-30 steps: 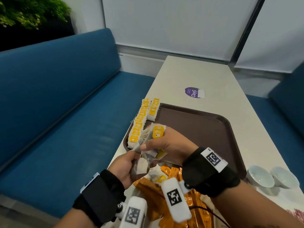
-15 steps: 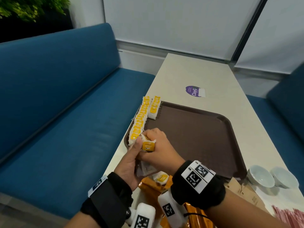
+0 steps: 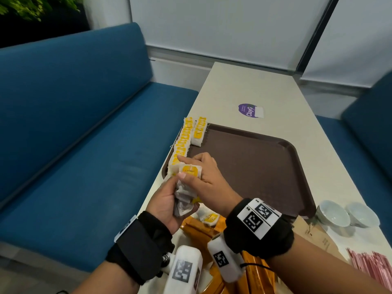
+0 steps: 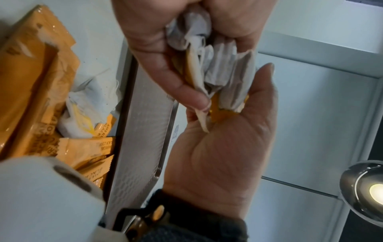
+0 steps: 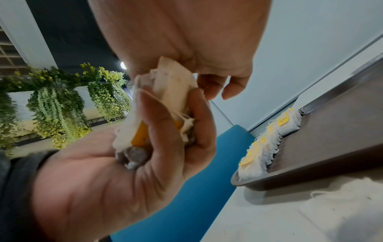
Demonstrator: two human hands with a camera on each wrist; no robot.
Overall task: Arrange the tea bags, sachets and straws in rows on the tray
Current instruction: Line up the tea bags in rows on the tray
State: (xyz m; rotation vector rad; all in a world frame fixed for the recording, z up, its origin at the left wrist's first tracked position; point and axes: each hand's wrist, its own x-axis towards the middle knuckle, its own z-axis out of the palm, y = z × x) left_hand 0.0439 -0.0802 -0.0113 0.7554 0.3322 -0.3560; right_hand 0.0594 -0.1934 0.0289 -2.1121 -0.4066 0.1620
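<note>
My left hand [image 3: 169, 198] grips a bundle of white tea bags [image 3: 183, 196] just over the near left corner of the brown tray [image 3: 254, 166]. My right hand [image 3: 201, 175] reaches across and pinches the top tea bag with the yellow tag [image 3: 189, 171], its index finger stretched toward the row. The left wrist view shows the bundle [image 4: 223, 73] lying in my palm, with the right thumb [image 4: 192, 96] pressing on one bag. One long row of tea bags [image 3: 182, 143] and a short second row [image 3: 199, 131] lie along the tray's left edge.
Orange sachets [image 3: 199, 232] and a loose tea bag [image 3: 210, 217] lie piled on the table under my wrists. Pink straws [image 3: 373, 266] lie at the near right, beside two white bowls [image 3: 333, 213] and a brown paper bag [image 3: 314, 232]. A blue bench [image 3: 84, 145] runs along the left.
A second ago my right hand held a tea bag raised above the bundle. It has come down onto the bundle in my left hand, by the near end of the long row.
</note>
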